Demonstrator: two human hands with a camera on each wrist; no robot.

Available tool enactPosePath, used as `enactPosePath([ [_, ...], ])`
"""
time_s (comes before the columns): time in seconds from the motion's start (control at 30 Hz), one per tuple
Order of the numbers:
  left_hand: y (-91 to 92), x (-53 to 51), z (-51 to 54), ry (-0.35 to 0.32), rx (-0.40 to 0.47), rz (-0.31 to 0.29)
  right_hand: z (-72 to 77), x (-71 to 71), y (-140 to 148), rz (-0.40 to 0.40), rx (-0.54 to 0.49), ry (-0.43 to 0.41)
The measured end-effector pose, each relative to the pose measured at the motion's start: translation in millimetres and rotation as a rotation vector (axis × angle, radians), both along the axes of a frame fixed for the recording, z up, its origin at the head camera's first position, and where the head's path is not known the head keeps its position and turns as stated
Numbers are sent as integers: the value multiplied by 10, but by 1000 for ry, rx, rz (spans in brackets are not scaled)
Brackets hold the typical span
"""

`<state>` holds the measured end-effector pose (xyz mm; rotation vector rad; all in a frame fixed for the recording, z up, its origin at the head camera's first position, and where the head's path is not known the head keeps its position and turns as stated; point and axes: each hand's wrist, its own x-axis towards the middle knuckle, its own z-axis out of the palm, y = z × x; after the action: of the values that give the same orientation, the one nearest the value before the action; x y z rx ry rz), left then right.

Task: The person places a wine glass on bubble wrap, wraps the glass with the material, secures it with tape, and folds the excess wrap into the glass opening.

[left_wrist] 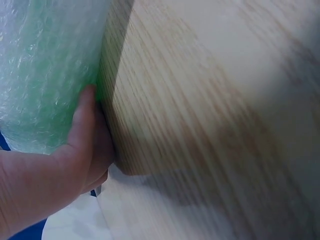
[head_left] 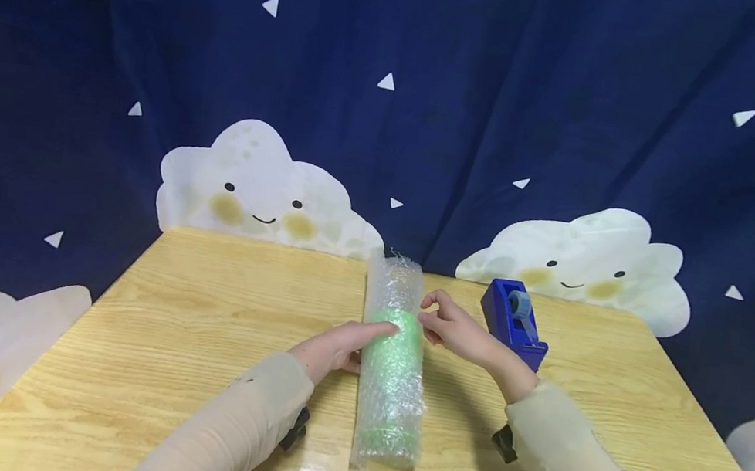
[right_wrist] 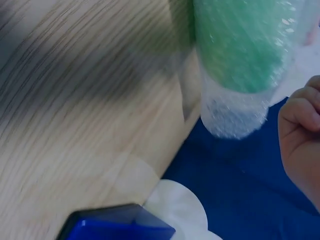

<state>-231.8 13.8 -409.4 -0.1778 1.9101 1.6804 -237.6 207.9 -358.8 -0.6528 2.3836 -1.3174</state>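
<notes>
A long green object wrapped in clear bubble wrap (head_left: 394,393) lies lengthwise on the table, with loose wrap past its far end. My left hand (head_left: 344,344) grips it from the left, thumb across the top and the other fingers low at its side; the left wrist view shows this hand (left_wrist: 82,150) against the wrap (left_wrist: 45,65). Just right of the wrapped object, my right hand (head_left: 457,330) is raised with bent fingers. In the right wrist view that hand (right_wrist: 302,135) is partly cut off beside the wrap (right_wrist: 240,50); whether it pinches anything is unclear.
A blue tape dispenser (head_left: 514,325) with a roll of clear tape stands at the back right of the wooden table (head_left: 225,288), beyond my right forearm. Behind the table's back edge hangs a dark blue curtain (head_left: 327,66) printed with clouds and white triangles.
</notes>
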Motion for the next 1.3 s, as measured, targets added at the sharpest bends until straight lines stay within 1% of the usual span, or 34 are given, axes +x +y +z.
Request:
enactPosePath([
  [0.17,11,2,-10,10,-12,-1,-89,-109,-132,-29,22,27],
  [0.37,3,-4,-16,18,-19,3,-106,-176,-228,-22,93,100],
  [0.6,-1,-6,-7,21,-19,-7,-77,-174,-283,-54,195,129],
  [0.77,-17,-10,-8,18,-31,-14,-54,-169,-324,-53,244,138],
  [1.0,-24,0,-10,18,-24,-32,-17,-156,-357,-44,306,151],
  [1.13,-15,-2,-18,13,-22,-31,-2,-155,-364,-90,377,187],
  [1.23,-10,-1,-15,12,-25,-31,3,-157,-371,-127,404,184],
  [1.3,-14,6,-8,17,-20,-35,5,-158,-377,-133,413,172],
])
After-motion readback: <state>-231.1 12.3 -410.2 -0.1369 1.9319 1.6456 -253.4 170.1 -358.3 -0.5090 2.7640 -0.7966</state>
